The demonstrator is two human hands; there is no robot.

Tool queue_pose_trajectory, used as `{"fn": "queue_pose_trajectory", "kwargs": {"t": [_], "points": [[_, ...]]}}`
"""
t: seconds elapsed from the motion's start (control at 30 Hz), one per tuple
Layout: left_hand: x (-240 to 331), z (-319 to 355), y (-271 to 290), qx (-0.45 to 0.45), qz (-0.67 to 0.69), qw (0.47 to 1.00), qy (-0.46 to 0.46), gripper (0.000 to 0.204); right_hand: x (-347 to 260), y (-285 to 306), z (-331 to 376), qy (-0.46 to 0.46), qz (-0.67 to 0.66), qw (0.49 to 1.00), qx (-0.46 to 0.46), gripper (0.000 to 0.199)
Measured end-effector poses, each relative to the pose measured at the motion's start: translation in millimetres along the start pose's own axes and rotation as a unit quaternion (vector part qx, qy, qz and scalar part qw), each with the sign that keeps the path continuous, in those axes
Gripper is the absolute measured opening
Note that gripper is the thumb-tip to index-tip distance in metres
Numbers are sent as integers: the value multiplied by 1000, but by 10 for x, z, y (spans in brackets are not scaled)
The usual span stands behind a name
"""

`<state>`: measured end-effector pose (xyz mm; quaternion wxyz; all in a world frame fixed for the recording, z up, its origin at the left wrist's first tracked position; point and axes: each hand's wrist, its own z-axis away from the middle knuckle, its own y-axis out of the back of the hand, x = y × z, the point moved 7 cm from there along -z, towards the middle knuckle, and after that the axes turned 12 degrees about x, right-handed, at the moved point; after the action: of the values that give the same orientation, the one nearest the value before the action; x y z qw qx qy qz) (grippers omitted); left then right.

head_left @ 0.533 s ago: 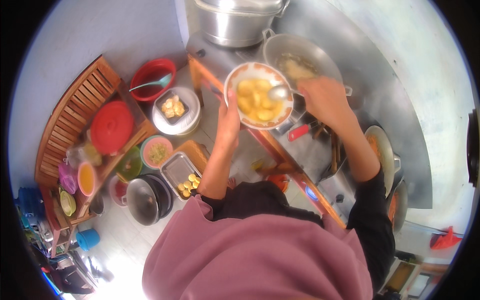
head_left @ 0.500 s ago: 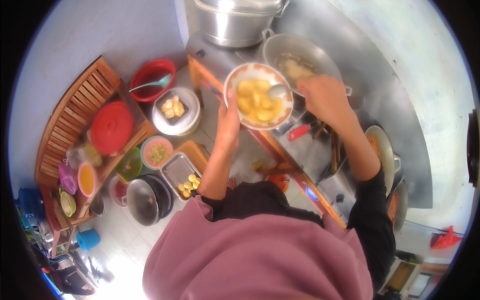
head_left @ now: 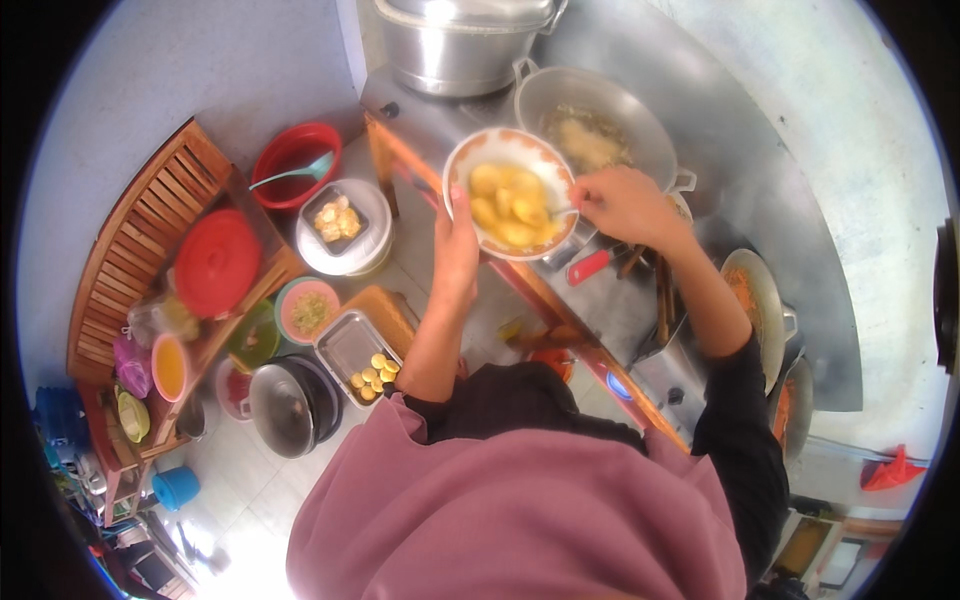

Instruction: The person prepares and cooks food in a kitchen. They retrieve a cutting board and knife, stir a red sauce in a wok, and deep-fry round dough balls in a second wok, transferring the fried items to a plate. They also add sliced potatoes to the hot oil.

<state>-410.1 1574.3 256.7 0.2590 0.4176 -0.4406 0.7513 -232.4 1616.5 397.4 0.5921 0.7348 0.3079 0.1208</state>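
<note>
My left hand (head_left: 457, 240) grips the left rim of a white bowl (head_left: 548, 160) with an orange-brown patterned edge. Yellow rounded pieces (head_left: 512, 200) in a yellow coating fill much of it. By its handle, my right hand (head_left: 630, 205) holds a spoon (head_left: 564, 212), whose head is down among the pieces at the bowl's right side and mostly hidden. Just beyond the bowl stands a wide wok (head_left: 640, 110) of bubbling oil, with a pale golden mass (head_left: 590, 145) frying in it.
A big lidded metal pot (head_left: 460, 50) stands behind the wok. Woks with orange food (head_left: 745, 290) sit to the right, and a red-handled utensil (head_left: 590, 266) lies on the counter. At left are a metal tray (head_left: 345, 345) with yellow pieces, a red basin (head_left: 265, 155) and a black wok (head_left: 285, 405).
My right hand has moved slightly down, and the spoon head has sunk into the yellow pieces. The wok's contents show more fully. The bowl stays in my left hand.
</note>
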Motion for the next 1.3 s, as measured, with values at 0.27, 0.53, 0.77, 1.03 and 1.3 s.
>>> {"fn": "queue_pose_trajectory", "kwargs": {"t": [0.27, 0.53, 0.77, 1.03, 1.3], "points": [[-82, -124, -86, -32, 37, 999, 20, 65, 33, 82, 349, -57, 20, 989, 133, 6], [-286, -201, -199, -12, 5, 999, 45, 64, -205, 58, 435, -19, 0, 985, 170, 7], [-284, -201, -293, -29, 16, 999, 41, 63, -337, 10, 534, 23, 78, 978, 190, 9], [-311, -236, -443, -45, 21, 997, 56, 64, 246, -239, 381, -153, -111, 980, 57, 7], [-449, -395, -586, -62, 37, 995, 72, 62, 1318, -243, -2, -170, -209, 960, 77, 14]]}}
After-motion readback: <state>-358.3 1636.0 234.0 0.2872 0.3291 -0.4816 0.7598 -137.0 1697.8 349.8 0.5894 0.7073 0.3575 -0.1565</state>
